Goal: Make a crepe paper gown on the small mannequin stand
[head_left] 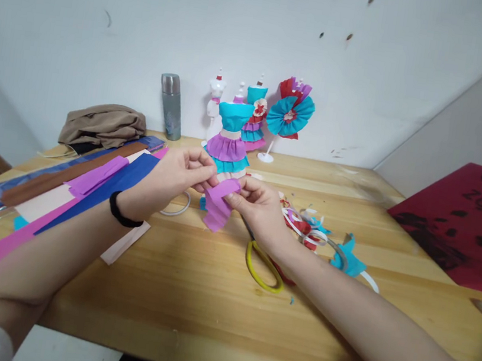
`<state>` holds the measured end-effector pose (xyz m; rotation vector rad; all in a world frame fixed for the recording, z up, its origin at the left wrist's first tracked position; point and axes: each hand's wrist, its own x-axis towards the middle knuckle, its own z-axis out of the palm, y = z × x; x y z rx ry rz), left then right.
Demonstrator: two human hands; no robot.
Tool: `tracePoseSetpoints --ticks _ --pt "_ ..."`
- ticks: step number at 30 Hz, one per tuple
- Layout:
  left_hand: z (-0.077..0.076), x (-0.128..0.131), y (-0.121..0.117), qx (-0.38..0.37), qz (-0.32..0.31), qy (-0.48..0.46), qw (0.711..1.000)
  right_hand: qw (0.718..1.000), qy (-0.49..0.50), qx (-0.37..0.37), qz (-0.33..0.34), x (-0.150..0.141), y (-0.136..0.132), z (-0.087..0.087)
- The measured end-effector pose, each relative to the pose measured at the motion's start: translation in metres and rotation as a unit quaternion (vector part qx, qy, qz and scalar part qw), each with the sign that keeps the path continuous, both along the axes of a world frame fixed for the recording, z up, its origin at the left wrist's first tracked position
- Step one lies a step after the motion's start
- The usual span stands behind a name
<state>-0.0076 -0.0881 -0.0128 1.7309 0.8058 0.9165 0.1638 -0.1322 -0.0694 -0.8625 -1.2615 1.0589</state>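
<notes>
Both my hands meet over the middle of the wooden table (pixel 207 295). My left hand (pixel 176 174), with a black band on the wrist, pinches the top edge of a purple crepe paper piece (pixel 218 206). My right hand (pixel 258 205) pinches the same piece from the right side. The paper hangs down between them. Just behind stands a small mannequin in a turquoise and purple paper dress (pixel 230 140). Yellow-handled scissors (pixel 262 266) lie under my right wrist.
Long crepe paper strips (pixel 88 180) in blue, brown, pink and purple lie at the left. Paper scraps (pixel 318 233) litter the right. More dressed mannequins (pixel 254 116), a paper fan (pixel 290 113), a steel flask (pixel 171 106), folded cloth (pixel 103 124) and a red bag (pixel 467 227) stand around.
</notes>
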Motion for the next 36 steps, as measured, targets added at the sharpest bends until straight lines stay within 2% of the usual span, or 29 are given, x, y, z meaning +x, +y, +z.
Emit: tracePoseSetpoints --ticks 2,7,12,16,21,24,26,32,36 --pt "0.0 -0.001 0.001 -0.007 -0.023 0.002 1.0 1.0 0.008 0.0 -0.01 0.0 0.001 0.0" --pt "-0.001 0.006 -0.006 -0.033 -0.071 0.077 0.994 0.999 0.019 -0.006 -0.037 0.001 0.001 0.003" --pt "-0.006 0.011 -0.008 0.013 -0.011 0.043 0.999 0.999 0.009 -0.018 -0.027 0.0 -0.002 0.003" --pt "-0.005 0.01 -0.006 0.031 0.02 0.023 0.999 1.0 -0.006 -0.024 -0.008 -0.001 -0.003 0.002" --pt "-0.004 0.009 -0.008 0.014 0.014 0.021 1.0 1.0 -0.002 -0.022 -0.005 0.0 -0.002 0.0" --pt "-0.005 0.01 -0.009 -0.02 -0.027 0.036 0.999 1.0 0.002 -0.014 -0.007 0.0 -0.001 0.0" --pt "-0.006 0.01 -0.008 -0.018 -0.046 0.041 0.998 1.0 0.003 -0.003 -0.004 0.0 0.0 0.0" --pt "-0.005 0.007 -0.005 0.045 -0.009 0.049 0.998 1.0 0.003 0.0 0.006 -0.001 0.002 0.001" --pt "-0.003 0.006 -0.005 0.017 -0.005 0.046 0.999 1.0 0.002 -0.018 0.015 0.0 0.002 -0.001"
